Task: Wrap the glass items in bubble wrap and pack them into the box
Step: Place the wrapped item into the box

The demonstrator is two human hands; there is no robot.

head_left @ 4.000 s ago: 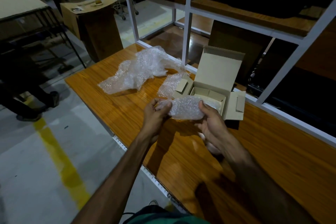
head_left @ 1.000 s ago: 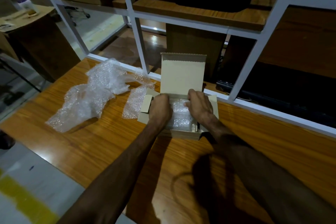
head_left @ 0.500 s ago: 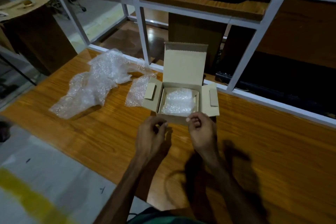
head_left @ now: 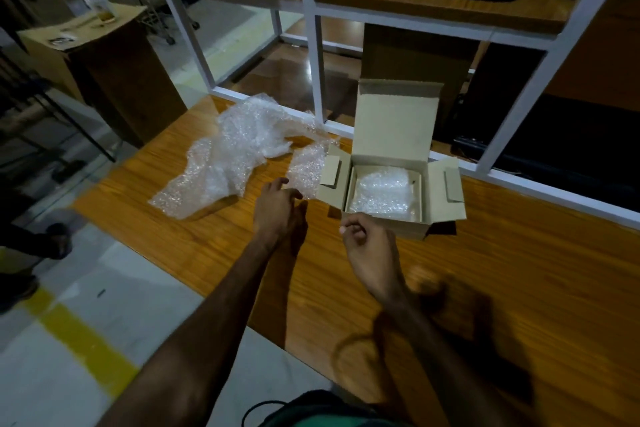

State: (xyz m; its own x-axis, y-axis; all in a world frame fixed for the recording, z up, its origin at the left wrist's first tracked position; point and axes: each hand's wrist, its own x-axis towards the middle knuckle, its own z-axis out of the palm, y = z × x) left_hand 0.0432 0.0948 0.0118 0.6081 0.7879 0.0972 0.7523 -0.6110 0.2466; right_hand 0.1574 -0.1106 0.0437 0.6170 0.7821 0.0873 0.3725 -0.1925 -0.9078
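A wrapped bundle [head_left: 381, 192] sits inside the open box [head_left: 391, 135] on the tabletop [head_left: 519, 270], just beyond the right hand [head_left: 369, 250], whose fingers curl loosely around nothing. The left hand [head_left: 277, 210], fingers relaxed and empty, hovers near loose bubble wrap [head_left: 228, 163] lying left of the box.

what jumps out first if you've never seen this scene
The open cardboard box at the back of the wooden table, with a bubble-wrapped bundle inside it. Left of it sprawls loose bubble wrap, toward which the left hand reaches.
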